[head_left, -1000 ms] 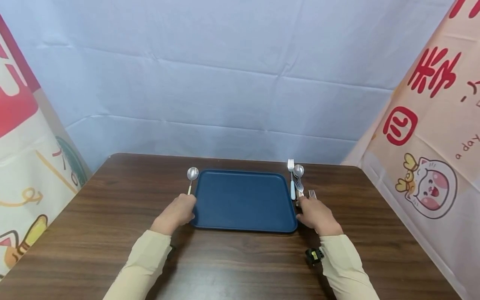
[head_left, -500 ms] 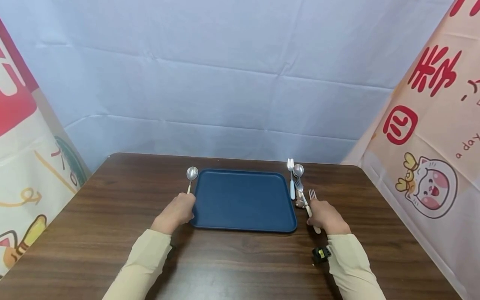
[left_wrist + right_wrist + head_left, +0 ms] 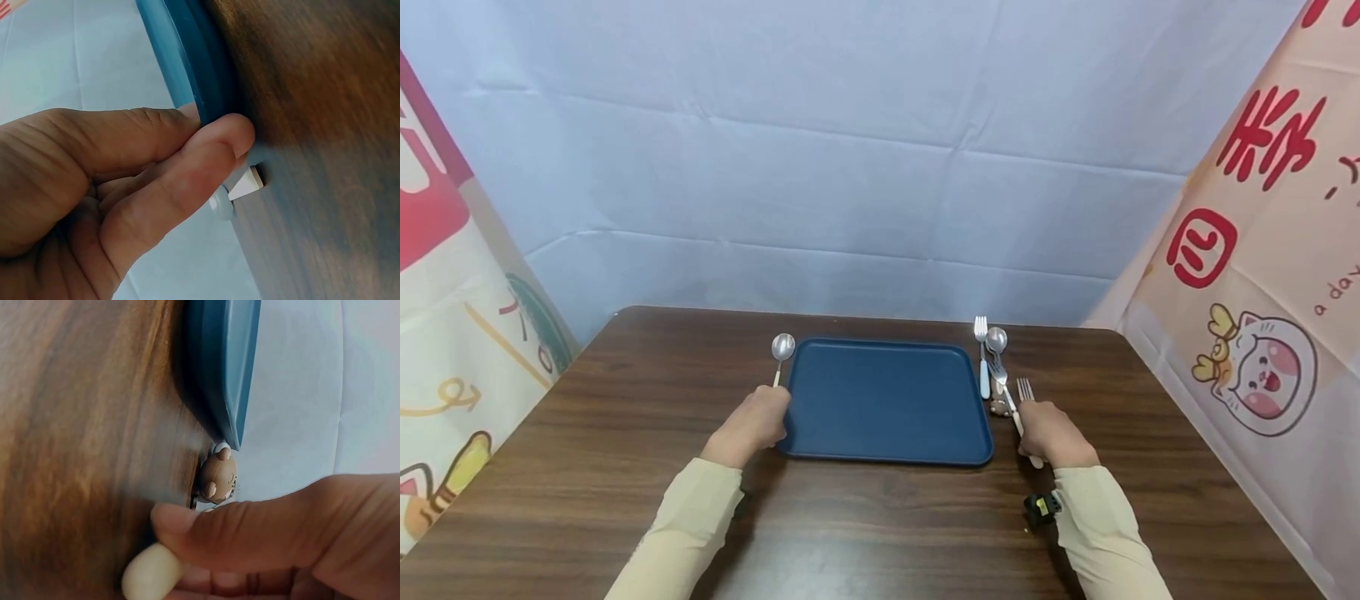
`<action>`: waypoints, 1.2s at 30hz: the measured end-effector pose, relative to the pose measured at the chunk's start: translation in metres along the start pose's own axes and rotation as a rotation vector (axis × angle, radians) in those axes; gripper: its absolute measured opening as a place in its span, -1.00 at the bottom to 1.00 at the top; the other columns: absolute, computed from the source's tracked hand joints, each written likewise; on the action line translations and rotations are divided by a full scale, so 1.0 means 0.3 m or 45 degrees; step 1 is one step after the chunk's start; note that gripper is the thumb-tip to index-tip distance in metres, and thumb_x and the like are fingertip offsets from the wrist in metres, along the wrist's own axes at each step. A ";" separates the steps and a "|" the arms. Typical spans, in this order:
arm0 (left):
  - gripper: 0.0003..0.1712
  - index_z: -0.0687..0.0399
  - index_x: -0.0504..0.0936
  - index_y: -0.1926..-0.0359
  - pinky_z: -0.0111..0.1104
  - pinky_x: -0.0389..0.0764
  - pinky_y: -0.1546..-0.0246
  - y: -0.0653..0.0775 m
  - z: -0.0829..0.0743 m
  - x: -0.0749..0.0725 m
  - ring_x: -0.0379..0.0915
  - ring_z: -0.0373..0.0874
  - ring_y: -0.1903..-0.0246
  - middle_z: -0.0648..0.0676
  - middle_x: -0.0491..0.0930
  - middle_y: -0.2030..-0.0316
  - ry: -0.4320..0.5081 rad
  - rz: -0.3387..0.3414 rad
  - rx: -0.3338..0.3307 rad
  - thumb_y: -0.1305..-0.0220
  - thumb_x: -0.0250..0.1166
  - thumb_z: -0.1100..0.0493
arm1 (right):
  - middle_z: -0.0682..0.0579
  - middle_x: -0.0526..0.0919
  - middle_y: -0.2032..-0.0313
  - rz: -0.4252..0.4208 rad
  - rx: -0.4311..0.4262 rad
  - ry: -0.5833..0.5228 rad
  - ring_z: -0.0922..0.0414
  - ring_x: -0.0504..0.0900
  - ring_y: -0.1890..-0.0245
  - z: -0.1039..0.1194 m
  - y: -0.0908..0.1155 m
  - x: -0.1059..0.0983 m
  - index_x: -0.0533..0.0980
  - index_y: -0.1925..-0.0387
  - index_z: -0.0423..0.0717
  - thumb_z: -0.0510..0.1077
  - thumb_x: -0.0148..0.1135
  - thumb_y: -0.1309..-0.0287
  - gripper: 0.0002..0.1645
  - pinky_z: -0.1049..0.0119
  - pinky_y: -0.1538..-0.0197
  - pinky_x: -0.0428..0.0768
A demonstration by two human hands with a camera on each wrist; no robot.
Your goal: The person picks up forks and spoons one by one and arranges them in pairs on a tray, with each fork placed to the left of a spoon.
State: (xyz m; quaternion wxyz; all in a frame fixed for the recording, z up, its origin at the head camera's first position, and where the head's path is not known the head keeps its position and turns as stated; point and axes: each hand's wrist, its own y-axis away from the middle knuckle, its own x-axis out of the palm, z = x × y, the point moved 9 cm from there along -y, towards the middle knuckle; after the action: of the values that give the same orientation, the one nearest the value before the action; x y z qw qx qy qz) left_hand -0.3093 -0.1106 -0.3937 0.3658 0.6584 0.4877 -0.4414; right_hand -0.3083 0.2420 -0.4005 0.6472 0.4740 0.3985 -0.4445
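Note:
My left hand (image 3: 752, 423) pinches the left edge of a dark blue tray (image 3: 883, 400), thumb on the rim and fingers curled beneath in the left wrist view. Left of the tray lies a spoon (image 3: 783, 347) with a pale handle, partly hidden by that hand. At the tray's right, my right hand (image 3: 1051, 432) grips a fork (image 3: 1025, 389). Its tines show beyond the hand, and its cream handle end (image 3: 152, 572) sticks out under the thumb in the right wrist view. The middle of this fork is covered by the hand.
Along the tray's right side lie a fork (image 3: 984, 379) with a light blue handle, a spoon (image 3: 997, 339) and a slanting white-handled fork (image 3: 1009, 402). A brown bear-shaped end (image 3: 219, 476) sits by the tray corner. Behind the brown table (image 3: 880, 525) hangs a pale cloth (image 3: 820, 167).
My right hand has moved right, away from the tray edge, to the rightmost fork, uncovering the bear-shaped end and the slanting fork's handle. The left hand stays at the tray's edge.

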 end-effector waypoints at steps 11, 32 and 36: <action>-0.86 0.33 0.48 0.44 -0.38 0.42 0.68 0.004 -0.001 0.013 0.40 -0.15 0.73 0.11 0.40 0.65 0.099 0.044 -0.063 0.03 0.28 0.51 | -0.05 0.47 0.77 0.013 -0.003 -0.032 0.08 0.46 0.72 -0.001 0.008 -0.006 0.47 0.73 -0.22 -0.40 0.19 0.00 -0.74 0.24 0.55 0.45; -0.86 0.36 0.51 0.39 -0.38 0.42 0.67 -0.014 -0.001 0.022 0.41 -0.18 0.76 0.10 0.42 0.68 0.109 0.085 -0.062 0.03 0.28 0.51 | -0.07 0.47 0.78 -0.034 0.042 -0.118 0.12 0.46 0.79 -0.032 -0.027 0.000 0.48 0.72 -0.22 -0.35 0.28 0.00 -0.74 0.28 0.62 0.46; -0.88 0.34 0.51 0.43 -0.38 0.41 0.65 -0.014 0.007 0.018 0.40 -0.16 0.73 0.11 0.41 0.66 0.099 0.055 -0.058 0.03 0.24 0.52 | -0.08 0.48 0.75 -0.029 0.038 -0.152 0.13 0.47 0.80 -0.032 -0.031 0.007 0.47 0.68 -0.23 -0.38 0.26 0.01 -0.77 0.30 0.66 0.45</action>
State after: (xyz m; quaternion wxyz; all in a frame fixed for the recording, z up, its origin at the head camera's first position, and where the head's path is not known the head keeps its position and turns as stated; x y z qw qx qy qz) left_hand -0.3129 -0.1096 -0.3997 0.3710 0.6768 0.4972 -0.3964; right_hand -0.3174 0.2494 -0.4071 0.6577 0.4517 0.3580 -0.4850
